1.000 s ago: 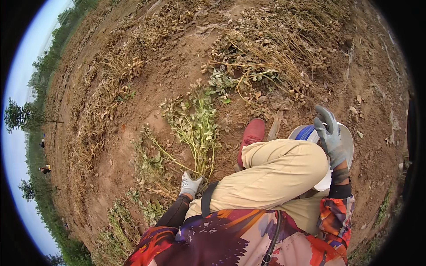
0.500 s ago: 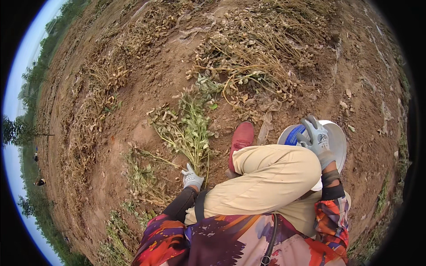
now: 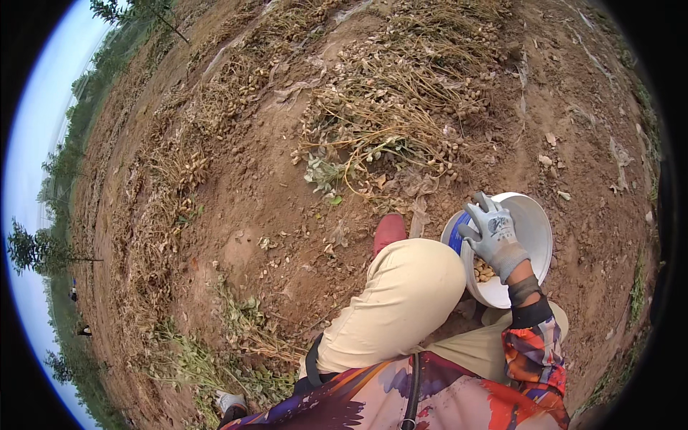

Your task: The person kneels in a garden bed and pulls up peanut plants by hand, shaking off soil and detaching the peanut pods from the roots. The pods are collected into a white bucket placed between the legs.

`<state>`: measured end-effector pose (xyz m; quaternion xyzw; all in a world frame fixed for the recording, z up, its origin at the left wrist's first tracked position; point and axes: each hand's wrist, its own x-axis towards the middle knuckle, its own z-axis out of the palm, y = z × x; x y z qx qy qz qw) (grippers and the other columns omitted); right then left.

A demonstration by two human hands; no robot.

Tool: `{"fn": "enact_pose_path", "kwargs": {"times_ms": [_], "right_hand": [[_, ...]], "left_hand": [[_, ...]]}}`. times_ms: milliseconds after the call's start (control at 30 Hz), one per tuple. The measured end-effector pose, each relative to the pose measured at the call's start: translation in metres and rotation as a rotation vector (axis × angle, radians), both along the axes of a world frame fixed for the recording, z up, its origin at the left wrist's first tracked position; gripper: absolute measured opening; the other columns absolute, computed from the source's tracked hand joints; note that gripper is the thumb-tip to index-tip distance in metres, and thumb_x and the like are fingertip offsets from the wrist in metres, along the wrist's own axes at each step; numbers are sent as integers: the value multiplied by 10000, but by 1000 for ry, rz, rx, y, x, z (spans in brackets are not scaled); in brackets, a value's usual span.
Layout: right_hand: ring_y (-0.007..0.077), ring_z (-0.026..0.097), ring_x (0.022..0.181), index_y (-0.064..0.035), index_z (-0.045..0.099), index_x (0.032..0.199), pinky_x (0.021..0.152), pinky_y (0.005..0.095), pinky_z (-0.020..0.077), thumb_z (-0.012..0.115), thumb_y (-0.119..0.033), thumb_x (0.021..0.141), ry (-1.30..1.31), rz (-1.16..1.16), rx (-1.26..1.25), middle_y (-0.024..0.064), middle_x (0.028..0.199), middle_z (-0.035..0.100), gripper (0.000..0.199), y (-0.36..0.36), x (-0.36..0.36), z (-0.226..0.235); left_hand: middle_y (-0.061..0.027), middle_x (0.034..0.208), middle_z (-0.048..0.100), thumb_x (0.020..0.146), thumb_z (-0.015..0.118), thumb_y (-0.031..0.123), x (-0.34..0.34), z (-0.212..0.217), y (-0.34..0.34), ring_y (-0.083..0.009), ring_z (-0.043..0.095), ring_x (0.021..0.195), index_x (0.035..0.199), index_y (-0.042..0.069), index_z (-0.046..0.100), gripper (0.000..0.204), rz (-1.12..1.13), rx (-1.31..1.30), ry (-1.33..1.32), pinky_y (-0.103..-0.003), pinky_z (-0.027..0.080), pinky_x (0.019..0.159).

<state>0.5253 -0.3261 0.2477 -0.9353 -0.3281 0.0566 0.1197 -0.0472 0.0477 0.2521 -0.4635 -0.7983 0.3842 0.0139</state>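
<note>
My right hand [image 3: 496, 236], in a grey-white work glove, reaches across the mouth of a white bucket [image 3: 534, 229] with its fingers hooked over the left rim by a blue label. Inside the bucket lie some peanuts in the shell [image 3: 484, 271]; the hand and wrist hide part of them. Far down at the lower left, my gloved left hand [image 3: 229, 401] is low beside pulled green peanut plants [image 3: 190, 365]. Its fingers are mostly out of sight, so whether it still holds stalks does not show.
Ahead lies a large heap of dried peanut plants [image 3: 401, 107] with pods on the roots. Another row of plants [image 3: 172, 165] runs along the left. My bent knee [image 3: 419, 279] and red shoe [image 3: 389, 231] are beside the bucket. Scraps of plastic film [image 3: 419, 215] lie on the brown soil.
My left hand has swung back and down to the lower left, and the green plants in front of it have gone from that spot. The bucket's mouth shows more, with peanuts visible inside.
</note>
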Motion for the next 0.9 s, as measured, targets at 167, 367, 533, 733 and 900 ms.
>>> {"fn": "enact_pose_path", "kwargs": {"times_ms": [167,367,533,733,900], "right_hand": [[295,575,766,-85,596,952,716,413,413,605,-132,781,-74,-64,263,92,820,617,177,-10,-6,57],[307,542,957,-101,600,1018,836,426,400,654,-306,743,-130,-302,-112,141,1028,584,348,-60,-2,56],[293,514,1003,-109,563,986,857,454,366,598,-346,773,-57,-394,-35,124,1025,548,321,-80,6,51],[265,525,959,-97,551,991,841,430,375,593,-319,771,-155,-435,-45,99,999,553,315,-93,13,54],[296,487,1047,-86,566,1101,888,430,354,683,-277,680,125,-500,-31,147,1104,531,477,-94,26,63]], "left_hand": [[-142,1342,360,735,690,318,37,-41,-4,-295,405,1204,1367,60,233,822,-56,-32,28,-364,376,980],[-178,1122,502,699,687,186,282,-100,10,-346,495,1052,1213,54,446,583,-1169,-69,-834,-397,418,874],[-139,977,560,784,583,199,563,-89,-56,-348,550,873,1074,99,542,309,-2054,-459,-1024,-433,443,754],[-156,1131,508,807,576,249,720,-100,-151,-331,485,1059,1187,76,480,428,-2234,-711,-588,-423,382,890],[-156,1243,442,770,611,279,737,-140,-180,-312,405,1188,1315,74,385,625,-2281,-589,-330,-439,300,983]]}}
